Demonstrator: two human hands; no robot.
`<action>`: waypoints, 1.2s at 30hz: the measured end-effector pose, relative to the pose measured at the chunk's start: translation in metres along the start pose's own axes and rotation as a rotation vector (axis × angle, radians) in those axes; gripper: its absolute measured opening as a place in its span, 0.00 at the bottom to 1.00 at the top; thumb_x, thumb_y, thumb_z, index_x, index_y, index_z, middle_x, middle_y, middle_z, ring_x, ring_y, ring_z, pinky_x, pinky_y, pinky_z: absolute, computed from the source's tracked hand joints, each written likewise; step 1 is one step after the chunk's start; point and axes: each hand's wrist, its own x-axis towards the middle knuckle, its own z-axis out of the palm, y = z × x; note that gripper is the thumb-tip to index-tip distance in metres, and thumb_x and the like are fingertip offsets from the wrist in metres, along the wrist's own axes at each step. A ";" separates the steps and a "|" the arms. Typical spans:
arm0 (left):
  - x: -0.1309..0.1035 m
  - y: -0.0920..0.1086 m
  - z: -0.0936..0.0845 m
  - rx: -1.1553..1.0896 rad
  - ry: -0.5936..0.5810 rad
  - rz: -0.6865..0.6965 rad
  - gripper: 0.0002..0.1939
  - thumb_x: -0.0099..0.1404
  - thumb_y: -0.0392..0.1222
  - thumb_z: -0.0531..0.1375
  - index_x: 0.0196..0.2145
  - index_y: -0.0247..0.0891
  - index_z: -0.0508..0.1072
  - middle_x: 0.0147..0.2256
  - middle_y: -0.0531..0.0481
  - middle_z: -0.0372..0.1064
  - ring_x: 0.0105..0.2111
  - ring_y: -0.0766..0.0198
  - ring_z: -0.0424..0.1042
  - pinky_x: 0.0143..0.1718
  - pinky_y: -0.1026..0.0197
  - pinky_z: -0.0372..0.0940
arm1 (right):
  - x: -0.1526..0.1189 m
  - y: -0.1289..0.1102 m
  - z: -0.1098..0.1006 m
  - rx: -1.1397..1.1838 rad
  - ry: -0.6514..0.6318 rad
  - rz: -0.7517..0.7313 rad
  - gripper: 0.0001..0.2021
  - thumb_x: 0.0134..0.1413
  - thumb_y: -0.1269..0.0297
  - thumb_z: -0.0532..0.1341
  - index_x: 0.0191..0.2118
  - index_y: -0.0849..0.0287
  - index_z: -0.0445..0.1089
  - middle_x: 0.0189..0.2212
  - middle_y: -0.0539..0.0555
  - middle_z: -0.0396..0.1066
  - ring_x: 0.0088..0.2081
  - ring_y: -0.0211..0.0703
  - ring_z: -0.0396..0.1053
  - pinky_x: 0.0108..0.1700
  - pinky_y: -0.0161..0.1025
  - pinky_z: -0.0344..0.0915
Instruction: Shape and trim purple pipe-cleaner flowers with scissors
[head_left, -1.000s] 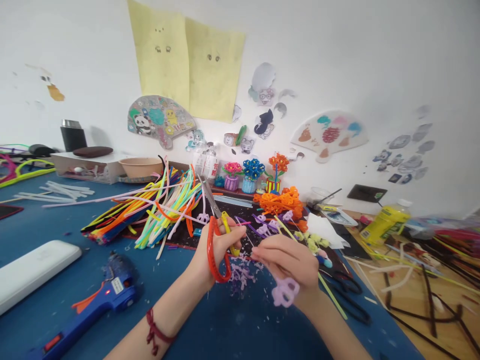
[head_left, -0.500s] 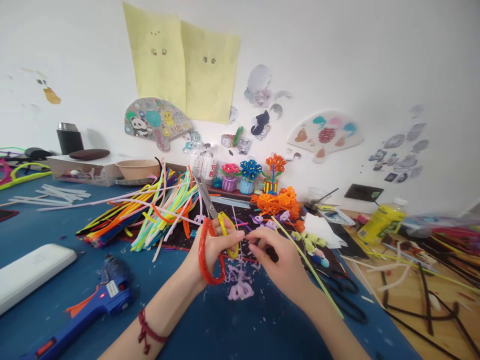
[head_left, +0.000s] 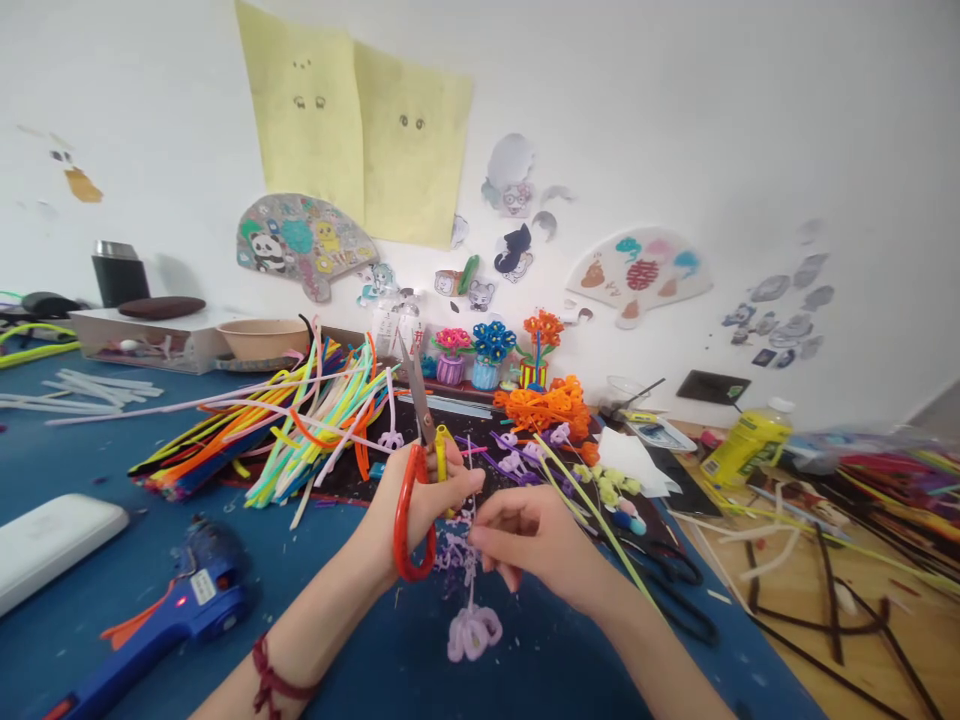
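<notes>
My left hand (head_left: 394, 515) is closed around red-and-yellow-handled scissors (head_left: 418, 395), blades pointing up and away. Its thumb and forefinger also pinch the top of a thin stem. From that stem hangs a lilac pipe-cleaner flower (head_left: 474, 634), petals downward, over the blue table cover. My right hand (head_left: 536, 540) is closed, thumb and forefinger pinched at the stem just below the left fingertips; the exact contact is partly hidden. Lilac fuzz scraps (head_left: 450, 552) lie behind the stem.
A bundle of coloured pipe cleaners (head_left: 300, 420) lies left, with a blue glue gun (head_left: 187, 600) nearer. Orange flowers (head_left: 546, 405) and potted flowers (head_left: 492, 358) stand behind. Black-handled scissors (head_left: 679, 600) and a yellow bottle (head_left: 746, 440) are on the right.
My right hand has shifted down along the stem, with its fingers lower. The lilac flower now hangs lower and more of its stem shows. The scissors in my left hand have turned more upright.
</notes>
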 end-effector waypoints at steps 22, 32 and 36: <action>-0.023 0.007 0.015 0.718 0.013 0.328 0.11 0.58 0.51 0.57 0.32 0.42 0.63 0.31 0.50 0.66 0.30 0.60 0.64 0.30 0.61 0.58 | 0.016 0.008 -0.016 0.187 0.488 -0.205 0.12 0.40 0.59 0.69 0.26 0.59 0.67 0.21 0.50 0.74 0.24 0.44 0.75 0.29 0.41 0.74; -0.027 -0.004 0.023 1.171 0.004 0.178 0.14 0.62 0.55 0.51 0.33 0.43 0.65 0.29 0.47 0.70 0.29 0.53 0.70 0.25 0.61 0.50 | 0.008 0.003 -0.014 0.096 0.503 -0.279 0.08 0.42 0.62 0.68 0.26 0.58 0.70 0.26 0.54 0.77 0.28 0.47 0.75 0.32 0.41 0.73; -0.027 -0.004 0.023 1.205 -0.027 0.180 0.14 0.62 0.56 0.52 0.31 0.42 0.65 0.27 0.47 0.71 0.27 0.53 0.71 0.24 0.62 0.47 | 0.007 0.004 -0.014 0.088 0.487 -0.273 0.09 0.43 0.60 0.68 0.28 0.58 0.71 0.26 0.55 0.77 0.29 0.50 0.76 0.31 0.43 0.73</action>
